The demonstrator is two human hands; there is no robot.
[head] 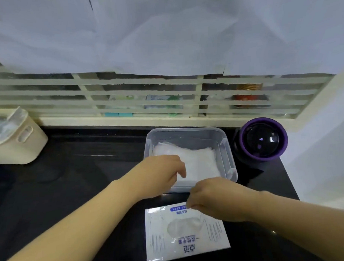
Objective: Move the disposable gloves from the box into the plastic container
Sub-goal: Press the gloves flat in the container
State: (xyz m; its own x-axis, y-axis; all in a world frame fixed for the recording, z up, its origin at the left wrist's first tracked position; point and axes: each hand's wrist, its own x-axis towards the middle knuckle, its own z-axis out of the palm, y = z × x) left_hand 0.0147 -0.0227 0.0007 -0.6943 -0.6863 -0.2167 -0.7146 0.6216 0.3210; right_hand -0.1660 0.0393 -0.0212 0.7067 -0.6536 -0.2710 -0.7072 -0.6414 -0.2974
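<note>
The gloves [195,160] are lying as a flat white stack inside the clear plastic container [229,157], filling most of its floor and sitting lower than its rim, which suggests the transfer is largely made and the stack is only being settled. The left hand [161,171] is reaching over the container's near left corner with its fingers bent down onto the near edge of the stack, likely to tuck or flatten it; whether those fingers are pinching the gloves or merely pressing on them cannot be told. The right hand [212,197] is hovering just in front of the container's near wall, its fingers curled under at the far edge of the box [184,233], and the tips are hidden, so a grip on the box cannot be confirmed. The box is lying flat on the black counter [81,172] just beside the container, its oval opening facing up, probably kept close so each reach is short. A cream basket [17,143] is standing well apart at the left, and a dark round object with a purple rim [263,140] is sitting just beside the container on the right.
</note>
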